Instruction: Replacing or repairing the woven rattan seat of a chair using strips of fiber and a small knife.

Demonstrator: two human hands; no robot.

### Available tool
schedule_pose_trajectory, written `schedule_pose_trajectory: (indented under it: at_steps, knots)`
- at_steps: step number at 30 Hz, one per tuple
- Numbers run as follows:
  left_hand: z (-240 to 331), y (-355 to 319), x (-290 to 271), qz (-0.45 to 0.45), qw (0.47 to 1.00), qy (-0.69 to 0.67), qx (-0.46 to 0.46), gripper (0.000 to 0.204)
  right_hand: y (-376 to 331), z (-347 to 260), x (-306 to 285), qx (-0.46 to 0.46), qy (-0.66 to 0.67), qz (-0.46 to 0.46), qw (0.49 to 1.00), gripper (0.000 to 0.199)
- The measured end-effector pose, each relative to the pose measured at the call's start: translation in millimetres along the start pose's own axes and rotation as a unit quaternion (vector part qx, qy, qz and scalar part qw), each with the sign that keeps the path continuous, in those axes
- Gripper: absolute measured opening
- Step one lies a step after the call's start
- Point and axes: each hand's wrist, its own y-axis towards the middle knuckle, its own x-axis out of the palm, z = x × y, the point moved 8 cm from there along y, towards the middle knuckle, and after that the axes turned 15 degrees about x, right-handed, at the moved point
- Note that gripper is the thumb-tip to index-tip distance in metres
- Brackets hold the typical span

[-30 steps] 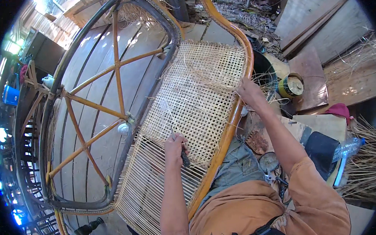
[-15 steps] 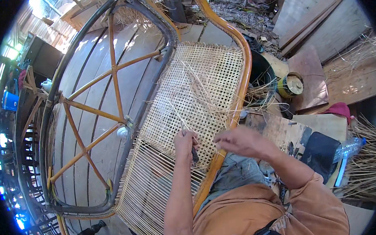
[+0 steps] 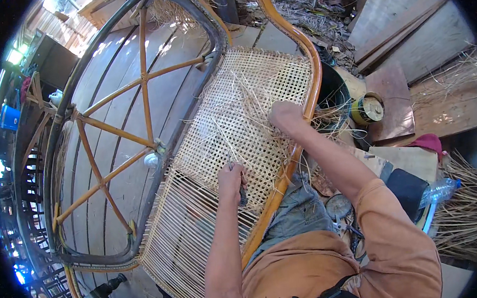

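A cane webbing panel (image 3: 220, 114) is stretched on a curved rattan frame (image 3: 315, 84). The upper part is an open lattice, while parallel cane strands (image 3: 185, 220) fill the lower part. Close to where the two parts meet, my left hand (image 3: 231, 183) is closed around a thin pointed tool with a dark handle (image 3: 243, 197), its tip over the lattice. Several loose cane strands (image 3: 246, 96) lie across the weave. My right hand (image 3: 287, 116) is at the panel's right side beside the frame, fingers curled down against the weave; what they pinch is hidden.
Left of the panel, dark curved poles and crossed rattan sticks (image 3: 144, 78) stand over wooden slats (image 3: 120, 183). To the right are a round tin (image 3: 368, 109), a dark bucket (image 3: 333, 91), boards (image 3: 391, 104), a plastic bottle (image 3: 440, 190) and a cane bundle (image 3: 466, 211).
My right hand has moved up and away from me, from beside the frame's near right edge onto the upper lattice. My left hand keeps its grip on the tool, almost in place.
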Motion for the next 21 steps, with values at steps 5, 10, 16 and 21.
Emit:
schedule_pose_trajectory:
  at_steps: [5, 10, 16, 21]
  knots:
    - [-6.7, 3.1, 7.8, -0.024, 0.999, -0.022, -0.001, 0.018, 48.4, -2.0, -17.0, -0.143, 0.046, -0.004, 0.989, 0.029]
    - [8.4, 2.7, 34.0, -0.028, 0.994, -0.105, -0.022, 0.013, 55.1, -2.6, -91.5, -0.092, 0.18, -0.007, 0.979, 0.028]
    - [11.5, 7.0, 48.8, -0.035, 0.999, -0.009, 0.029, 0.017, 7.0, -21.2, -68.9, -0.105, -0.054, -0.045, 0.992, 0.049]
    - [14.8, 2.8, 49.2, -0.038, 0.999, -0.009, 0.037, 0.017, -37.1, -18.7, -3.1, -0.094, -0.099, -0.05, 0.989, 0.037]
